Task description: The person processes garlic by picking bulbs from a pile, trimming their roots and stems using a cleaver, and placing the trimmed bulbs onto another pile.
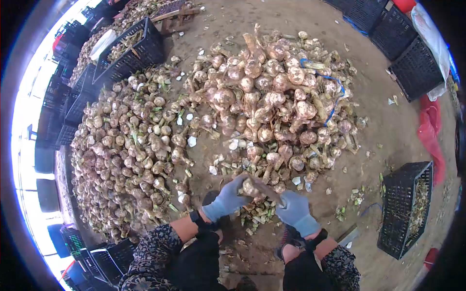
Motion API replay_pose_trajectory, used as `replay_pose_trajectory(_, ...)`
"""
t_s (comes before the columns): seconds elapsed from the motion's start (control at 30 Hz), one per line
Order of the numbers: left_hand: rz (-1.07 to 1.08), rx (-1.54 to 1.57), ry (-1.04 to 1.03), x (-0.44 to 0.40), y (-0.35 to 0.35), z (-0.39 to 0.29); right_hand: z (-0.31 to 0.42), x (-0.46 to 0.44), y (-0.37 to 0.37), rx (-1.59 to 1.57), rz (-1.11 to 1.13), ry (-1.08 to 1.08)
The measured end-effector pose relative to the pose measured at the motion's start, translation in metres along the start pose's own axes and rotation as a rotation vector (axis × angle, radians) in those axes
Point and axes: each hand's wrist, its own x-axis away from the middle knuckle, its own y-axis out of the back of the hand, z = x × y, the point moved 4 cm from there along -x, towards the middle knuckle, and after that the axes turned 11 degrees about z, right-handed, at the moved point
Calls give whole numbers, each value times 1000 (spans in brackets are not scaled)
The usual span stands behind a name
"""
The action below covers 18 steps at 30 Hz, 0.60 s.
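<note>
The left hand (225,200) is clamped on a garlic bulb (250,188) above the floor (361,160); a brown strip (268,190), stalk or blade unclear, slants from it rightward and bodyward to the closed right hand (295,212). Rightward, a crate (400,208) contains scraps (418,206).

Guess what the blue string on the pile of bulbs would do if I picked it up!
The blue string would probably flop and dangle, since it lies in loose bends over the bulbs. It looks thin, so it should be light. It might snag, because stalks poke up around it.
</note>
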Motion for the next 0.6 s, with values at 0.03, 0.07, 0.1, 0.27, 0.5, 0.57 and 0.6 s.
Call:
replay_pose_trajectory(0.03, 81, -20, 23, 2, -5, -5, 8, -1, -1, 31, -38, 58)
replay_pose_trajectory(0.07, 161, -40, 46, 3, -10, -6, 16, -1, -2, 60, -75, 117)
replay_pose_trajectory(0.1, 180, 46, -39, 4, -18, 5, 21, -1, -2, 62, -75, 116)
replay_pose_trajectory(0.27, 318, 230, -117, 11, -31, -9, 38, 5, -7, 328, -60, 222)
replay_pose_trajectory(0.5, 169, -65, -91, 12, -12, -27, 45, 12, -14, 272, 43, 193)
replay_pose_trajectory(0.57, 141, -119, -146, 11, -11, -40, 45, 11, -13, 289, -26, 286)
replay_pose_trajectory(0.6, 161, -62, -103, 11, -12, -47, 46, 11, -13, 286, -26, 284)
